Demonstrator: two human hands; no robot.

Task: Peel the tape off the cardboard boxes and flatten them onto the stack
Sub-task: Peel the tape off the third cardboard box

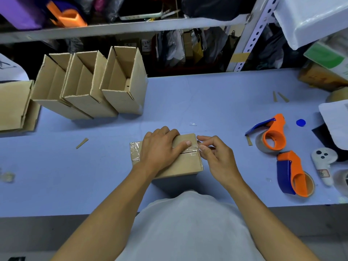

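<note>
Your white shirt front (188,223) filled the bottom of the view, with both forearms reaching forward over the blue table (207,102). Under your left hand (160,147) sat 1 small closed cardboard box (180,166), its top flaps meeting in a seam sealed by clear tape (190,147). Your left palm lay flat across the lid with the fingers straight, the thumb tip resting on the tape just short of the box's right edge, probably to pin the box down while the tape came away. Just beyond that thumb tip, your right hand (214,155) had its fingers curled in at the right end of the seam, thumb and forefinger pinching what looked like the loose tape end. More crinkled tape wrapped the box's left end, past your left wrist.

Well beyond your left fingertips, 3 open boxes (90,87) stood side by side, apparently waiting their turn. Further left of them, flattened cardboard (15,106) lay at the table edge, likely the stack. Well to the right of your right hand lay 2 orange and blue tape dispensers (273,134) and a white controller (323,162). A thin cardboard sliver (82,143) lay left of your left hand.
</note>
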